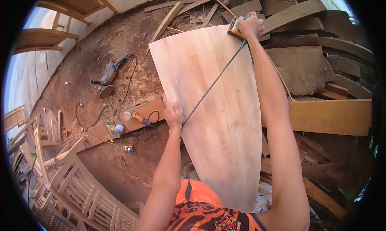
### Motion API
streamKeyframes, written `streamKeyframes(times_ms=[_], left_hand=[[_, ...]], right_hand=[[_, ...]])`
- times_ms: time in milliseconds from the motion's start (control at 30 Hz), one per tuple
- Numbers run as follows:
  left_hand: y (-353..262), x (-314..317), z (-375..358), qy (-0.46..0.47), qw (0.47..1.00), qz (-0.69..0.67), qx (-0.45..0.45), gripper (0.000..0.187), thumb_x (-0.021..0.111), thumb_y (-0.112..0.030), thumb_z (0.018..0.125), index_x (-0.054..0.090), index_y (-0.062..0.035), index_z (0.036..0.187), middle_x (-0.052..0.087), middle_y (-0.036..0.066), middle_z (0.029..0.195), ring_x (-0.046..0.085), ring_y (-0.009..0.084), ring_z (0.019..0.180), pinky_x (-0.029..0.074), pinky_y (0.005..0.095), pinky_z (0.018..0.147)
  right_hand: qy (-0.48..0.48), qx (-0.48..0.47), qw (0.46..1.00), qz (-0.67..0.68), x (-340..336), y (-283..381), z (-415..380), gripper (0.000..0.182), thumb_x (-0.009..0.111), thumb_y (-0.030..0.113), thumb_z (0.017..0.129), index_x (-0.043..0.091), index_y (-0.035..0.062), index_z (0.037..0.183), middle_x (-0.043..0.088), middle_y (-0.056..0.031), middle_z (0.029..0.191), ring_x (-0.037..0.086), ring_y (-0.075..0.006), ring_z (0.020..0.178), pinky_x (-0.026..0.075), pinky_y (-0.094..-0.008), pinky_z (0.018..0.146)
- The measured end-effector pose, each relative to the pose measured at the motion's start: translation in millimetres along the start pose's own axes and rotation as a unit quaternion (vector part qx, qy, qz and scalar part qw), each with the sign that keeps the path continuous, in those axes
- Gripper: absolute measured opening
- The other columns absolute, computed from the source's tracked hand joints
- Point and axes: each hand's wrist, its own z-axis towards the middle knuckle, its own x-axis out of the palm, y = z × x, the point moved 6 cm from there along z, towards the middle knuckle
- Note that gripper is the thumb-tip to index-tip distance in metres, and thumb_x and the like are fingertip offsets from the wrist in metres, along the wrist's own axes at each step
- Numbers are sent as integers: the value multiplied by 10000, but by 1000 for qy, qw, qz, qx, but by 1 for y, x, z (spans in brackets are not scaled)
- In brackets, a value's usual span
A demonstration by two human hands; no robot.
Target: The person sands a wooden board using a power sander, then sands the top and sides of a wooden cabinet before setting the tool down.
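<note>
A wide pale wooden panel (213, 110) stretches from my body out to its far edge. At the far right corner of the panel, my right hand (251, 25) is wrapped round an orange and black power sander (234, 29), which rests on the wood. A dark cord (215, 81) runs from the sander diagonally across the panel towards my left hand. My left hand (173, 113) grips the panel's left edge, its fingers on top near the cord; whether the cord passes under the hand is hard to see.
An angle grinder (109, 76) lies on the dirt floor to the left. Nearer, a plank (146, 111) carries a smaller orange power tool (140, 118) and a can (118, 130). Slatted wooden furniture (94, 195) stands at lower left. Stacked boards (329, 117) crowd the right side.
</note>
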Motion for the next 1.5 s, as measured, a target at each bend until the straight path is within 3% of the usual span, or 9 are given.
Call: streamKeyframes(times_ms=[467, 967, 1167, 1267, 1300, 1367, 1400, 1433, 1500], left_hand=[[3, 0, 0, 18, 999, 29, -35, 657, 517, -413, 1058, 356, -112, 1620, 731, 321, 1137, 700, 548, 1000, 532, 663, 905], [14, 6, 8, 11, 994, -60, 93, 627, 481, -404, 1092, 387, -12, 1573, 723, 365, 1092, 706, 535, 1037, 550, 605, 918], [166, -41, -42, 235, 959, -27, 157, 534, 604, -382, 1089, 557, 27, 1429, 742, 202, 1179, 742, 255, 1043, 590, 360, 879], [280, -119, -135, 317, 944, 72, 51, 441, 646, -357, 1067, 632, 14, 1306, 724, 124, 1031, 686, 205, 830, 567, 349, 750], [380, -133, -138, 337, 931, 129, 49, 538, 687, -447, 1022, 652, -1, 1322, 757, 170, 1089, 711, 266, 1019, 558, 400, 902], [441, -198, -209, 469, 842, 247, 100, 499, 712, -434, 996, 671, -33, 1290, 737, 139, 1174, 702, 300, 1064, 557, 421, 920], [465, -232, -253, 567, 758, 247, -209, 497, 716, -431, 996, 652, -61, 1322, 722, 134, 1169, 699, 252, 1052, 556, 426, 859], [422, -273, -297, 537, 699, 412, -230, 485, 702, -414, 1011, 619, -94, 1365, 718, 95, 1155, 693, 185, 1023, 542, 389, 784], [422, -313, -332, 546, 701, 413, -201, 484, 690, -413, 1020, 607, -105, 1383, 720, 86, 1170, 697, 189, 1030, 536, 397, 805]], right_hand=[[33, -163, 985, -55, -5, -48, -126, 495, 722, 412, 885, 653, 266, 1353, 619, -187, 1359, 657, -414, 1229, 550, -534, 1009], [33, -96, 994, -51, -77, -229, -388, 495, 752, 327, 883, 611, 203, 1341, 567, -176, 1337, 610, -419, 1220, 555, -567, 971], [83, -1, 996, -26, -115, -318, -504, 505, 756, 320, 887, 598, 194, 1350, 532, -171, 1366, 581, -404, 1252, 580, -571, 944], [66, 63, 996, 0, -136, -369, -570, 575, 779, 290, 880, 550, 179, 1396, 528, -169, 1360, 571, -416, 1248, 591, -576, 923], [64, 68, 995, 14, -142, -385, -590, 612, 792, 276, 874, 525, 178, 1416, 529, -167, 1354, 569, -420, 1244, 593, -581, 915], [28, 108, 993, 35, -146, -424, -633, 685, 817, 246, 850, 477, 184, 1442, 526, -164, 1341, 568, -424, 1236, 606, -579, 887], [37, 117, 992, 39, -149, -437, -653, 698, 824, 242, 841, 469, 187, 1440, 523, -162, 1337, 565, -420, 1241, 612, -575, 875], [49, 126, 990, 42, -153, -452, -674, 712, 831, 239, 833, 462, 190, 1439, 520, -161, 1332, 561, -417, 1245, 619, -571, 863], [28, 176, 983, 46, -160, -485, -719, 745, 843, 252, 807, 474, 165, 1448, 528, -154, 1328, 574, -408, 1211, 592, -575, 881]])
